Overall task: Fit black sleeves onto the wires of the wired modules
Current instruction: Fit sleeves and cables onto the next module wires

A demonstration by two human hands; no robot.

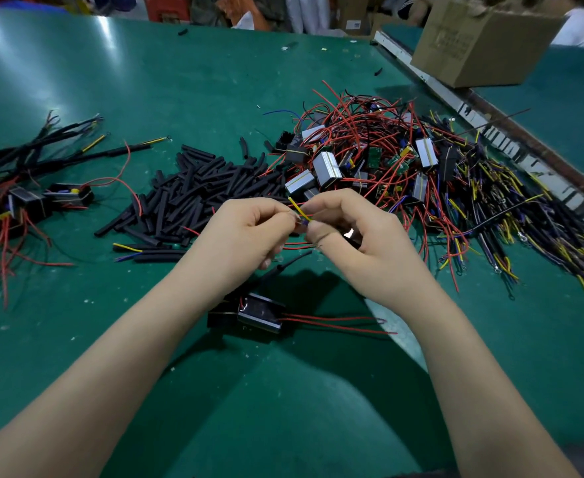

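The wires (299, 210), yellow and blue, are pinched between both hands, up above the green table (145, 81). The left hand (245, 232) has its fingers curled tight on them. The right hand (349, 229) pinches them too, from the other side. Under the hands a black module (259, 313) lies on the table, red wires trailing off it. Behind sits a heap of black sleeves (200, 191). To the right is a big tangle of modules (369, 160). On the left lie done modules (25, 201). A box (483, 43) stands far back.
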